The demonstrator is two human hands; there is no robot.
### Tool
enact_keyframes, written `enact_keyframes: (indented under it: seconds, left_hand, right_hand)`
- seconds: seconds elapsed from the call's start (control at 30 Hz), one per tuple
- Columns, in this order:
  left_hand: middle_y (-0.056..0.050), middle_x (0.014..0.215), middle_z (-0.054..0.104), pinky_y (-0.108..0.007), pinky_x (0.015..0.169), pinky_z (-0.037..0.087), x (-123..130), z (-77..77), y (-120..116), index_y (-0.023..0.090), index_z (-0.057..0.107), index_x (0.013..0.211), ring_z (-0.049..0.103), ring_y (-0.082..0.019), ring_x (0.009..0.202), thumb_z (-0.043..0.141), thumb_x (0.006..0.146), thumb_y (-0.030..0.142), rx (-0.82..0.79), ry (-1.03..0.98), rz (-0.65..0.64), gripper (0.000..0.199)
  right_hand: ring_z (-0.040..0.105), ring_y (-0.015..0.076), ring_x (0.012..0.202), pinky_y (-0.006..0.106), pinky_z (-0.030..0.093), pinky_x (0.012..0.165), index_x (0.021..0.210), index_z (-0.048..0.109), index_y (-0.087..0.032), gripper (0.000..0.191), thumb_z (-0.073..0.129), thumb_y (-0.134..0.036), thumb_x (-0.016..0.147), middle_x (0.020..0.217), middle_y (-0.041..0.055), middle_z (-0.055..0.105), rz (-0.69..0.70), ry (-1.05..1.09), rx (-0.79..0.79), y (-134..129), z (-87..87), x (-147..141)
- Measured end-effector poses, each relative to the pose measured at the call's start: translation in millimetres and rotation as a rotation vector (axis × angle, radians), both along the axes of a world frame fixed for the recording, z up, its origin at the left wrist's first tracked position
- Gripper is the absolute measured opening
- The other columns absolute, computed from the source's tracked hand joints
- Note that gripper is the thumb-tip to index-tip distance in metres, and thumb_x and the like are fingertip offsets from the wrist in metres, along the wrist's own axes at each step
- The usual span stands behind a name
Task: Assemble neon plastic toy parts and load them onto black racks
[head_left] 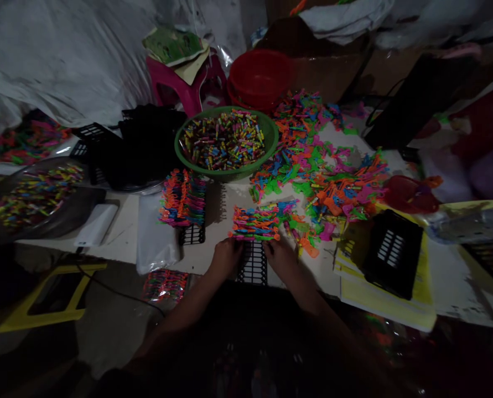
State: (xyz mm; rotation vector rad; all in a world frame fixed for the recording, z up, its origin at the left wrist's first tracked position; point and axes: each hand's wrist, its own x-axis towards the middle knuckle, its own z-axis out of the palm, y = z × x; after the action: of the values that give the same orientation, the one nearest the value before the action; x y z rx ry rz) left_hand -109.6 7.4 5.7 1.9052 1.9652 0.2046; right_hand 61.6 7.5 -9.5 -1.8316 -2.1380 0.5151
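Observation:
A black slotted plastic rack (252, 265) lies at the table's near edge, its far part covered by rows of small colourful plastic toys (255, 222). At the rack's left side is my left hand (226, 255), fingers closed by the end of the nearest toy row. My right hand (280, 258) sits likewise at the right side, its fingers curled at the other end of that row. The picture is dark, and whether the fingertips pinch the toy or the rack is hard to make out. Another rack (193, 234), filled with toys (182, 198), lies to the left.
A green basin (227, 172) of small wrapped pieces stands behind. Loose toys (333, 188) are heaped to the right, near a black tray (393, 254) on yellow paper. Clear plastic bags (157, 237), a white box (97, 225) and stacked black racks (146, 146) are on the left.

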Motion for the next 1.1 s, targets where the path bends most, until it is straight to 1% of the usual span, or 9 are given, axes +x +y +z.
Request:
enact_keyframes:
  seconds: [0.07, 0.23, 0.33, 0.5, 0.73, 0.83, 0.93, 1.0, 1.1]
  left_hand:
    - [-0.011, 0.084, 0.069, -0.027, 0.068, 0.044, 2.5, 1.9, 0.4, 0.013, 0.062, 0.091, 0.064, -0.021, 0.078, 0.045, 0.084, 0.025, -0.025, 0.027, 0.001, 0.022]
    - [-0.011, 0.085, 0.068, -0.027, 0.068, 0.044, 6.2, 4.6, -0.3, 0.014, 0.063, 0.087, 0.064, -0.02, 0.079, 0.044, 0.083, 0.023, -0.044, 0.036, -0.006, 0.021]
    - [-0.01, 0.085, 0.069, -0.025, 0.068, 0.044, 5.6, 3.4, -1.4, 0.014, 0.063, 0.087, 0.064, -0.019, 0.079, 0.046, 0.083, 0.025, -0.053, 0.032, 0.017, 0.021]
    - [-0.011, 0.083, 0.068, -0.026, 0.065, 0.043, 1.8, -3.6, -1.2, 0.014, 0.065, 0.087, 0.064, -0.02, 0.077, 0.045, 0.085, 0.038, -0.021, 0.0, 0.009, 0.031]
    - [-0.011, 0.086, 0.069, -0.026, 0.068, 0.042, 3.9, -12.6, 4.8, 0.015, 0.065, 0.093, 0.064, -0.02, 0.079, 0.042, 0.085, 0.032, -0.034, 0.006, -0.012, 0.029]
    - [-0.012, 0.086, 0.069, -0.026, 0.068, 0.042, 3.0, -11.7, 5.8, 0.013, 0.066, 0.091, 0.064, -0.021, 0.079, 0.042, 0.086, 0.032, -0.041, 0.036, 0.012, 0.031]
    - [-0.011, 0.086, 0.069, -0.026, 0.066, 0.042, -1.6, -6.2, 0.1, 0.015, 0.066, 0.089, 0.064, -0.021, 0.079, 0.043, 0.085, 0.036, -0.049, 0.025, 0.008, 0.031]
    - [-0.009, 0.083, 0.07, -0.026, 0.064, 0.042, -2.4, -0.8, -8.2, 0.017, 0.067, 0.085, 0.064, -0.021, 0.078, 0.047, 0.083, 0.04, -0.049, -0.009, 0.0, 0.03]
    - [-0.006, 0.076, 0.07, -0.025, 0.064, 0.042, 8.6, 6.6, -21.3, 0.018, 0.068, 0.078, 0.064, -0.019, 0.072, 0.052, 0.08, 0.04, -0.084, -0.159, -0.058, 0.027]
  right_hand:
    - [0.062, 0.0201, 0.081, 0.03, 0.043, 0.075, 0.093, 0.066, -0.019, 0.025, 0.043, -0.026, 0.084, 0.086, 0.0074, 0.069, -0.007, -0.021, -0.004, 1.1, 0.9, -0.5]
    - [0.06, 0.0214, 0.088, 0.039, 0.033, 0.091, 0.091, 0.066, -0.023, 0.023, 0.045, -0.03, 0.084, 0.089, 0.0052, 0.069, -0.041, -0.076, 0.042, -0.5, 1.3, 0.3]
    - [0.059, 0.0217, 0.092, 0.041, 0.03, 0.093, 0.092, 0.066, -0.024, 0.022, 0.047, -0.032, 0.084, 0.093, 0.0047, 0.068, -0.033, -0.071, 0.034, -0.7, 4.3, 2.5]
    - [0.058, 0.022, 0.09, 0.037, 0.036, 0.087, 0.093, 0.066, -0.023, 0.025, 0.05, -0.039, 0.082, 0.093, 0.0058, 0.068, -0.016, -0.05, 0.052, 2.3, 11.6, 4.2]
    - [0.061, 0.0198, 0.081, 0.028, 0.041, 0.075, 0.091, 0.068, -0.021, 0.024, 0.046, -0.03, 0.084, 0.085, 0.0075, 0.069, -0.005, -0.04, -0.001, 5.6, 2.3, -5.6]
    - [0.061, 0.0192, 0.083, 0.028, 0.042, 0.075, 0.093, 0.067, -0.021, 0.023, 0.047, -0.028, 0.084, 0.088, 0.0071, 0.069, 0.002, -0.013, -0.019, 5.5, -0.5, -1.1]
    - [0.061, 0.018, 0.083, 0.027, 0.042, 0.075, 0.088, 0.067, -0.024, 0.02, 0.05, -0.034, 0.083, 0.086, 0.0035, 0.069, 0.041, 0.003, -0.024, 6.6, 4.6, 14.9]
    - [0.062, 0.0172, 0.083, 0.026, 0.043, 0.072, 0.091, 0.066, -0.026, 0.022, 0.049, -0.038, 0.083, 0.089, 0.0022, 0.069, -0.038, -0.031, -0.01, 9.4, 10.2, 27.2]
    - [0.063, 0.019, 0.081, 0.027, 0.043, 0.064, 0.101, 0.064, -0.024, 0.028, 0.047, -0.039, 0.083, 0.097, 0.0078, 0.067, -0.236, -0.186, -0.046, 18.9, 17.4, 38.8]
